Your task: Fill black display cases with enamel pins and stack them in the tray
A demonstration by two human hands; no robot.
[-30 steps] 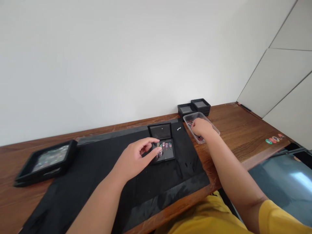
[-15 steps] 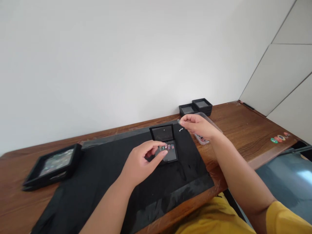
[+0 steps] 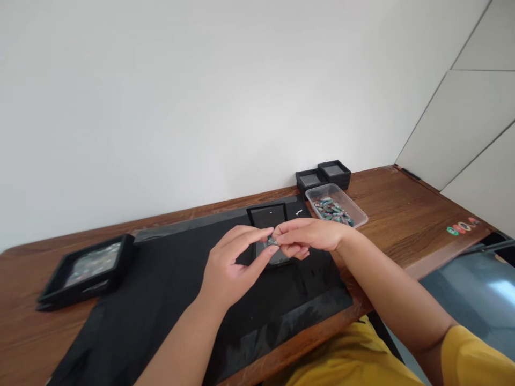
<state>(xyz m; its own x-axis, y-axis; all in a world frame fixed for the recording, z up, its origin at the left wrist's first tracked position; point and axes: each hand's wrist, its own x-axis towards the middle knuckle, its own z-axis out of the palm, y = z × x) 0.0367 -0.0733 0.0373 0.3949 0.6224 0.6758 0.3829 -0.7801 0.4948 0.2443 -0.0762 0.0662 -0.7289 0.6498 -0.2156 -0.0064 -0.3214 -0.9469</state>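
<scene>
Over a small open black case, my two hands meet. Its lid (image 3: 267, 215) stands raised at the back, and its base (image 3: 279, 261) is mostly covered by my fingers. My right hand (image 3: 308, 236) is closed, pinching a small greyish, shiny piece (image 3: 273, 242) whose kind is too small to make out. My left hand (image 3: 235, 262) has thumb and index fingertip apart, one on each side of that piece; whether they touch it is unclear. The small coloured pieces in the case base are hidden now.
A clear plastic tub (image 3: 356, 212) of colourful small pieces stands right of the black mat (image 3: 173, 300). Behind it are stacked black cases (image 3: 338, 170). A larger black frame-like tray (image 3: 90, 268) lies left. Round stickers (image 3: 462, 228) mark the wooden table (image 3: 402, 214).
My right hand has come down and left from beside the tub to my left fingertips, bringing a small piece. The tub's contents now show. My left hand has barely moved.
</scene>
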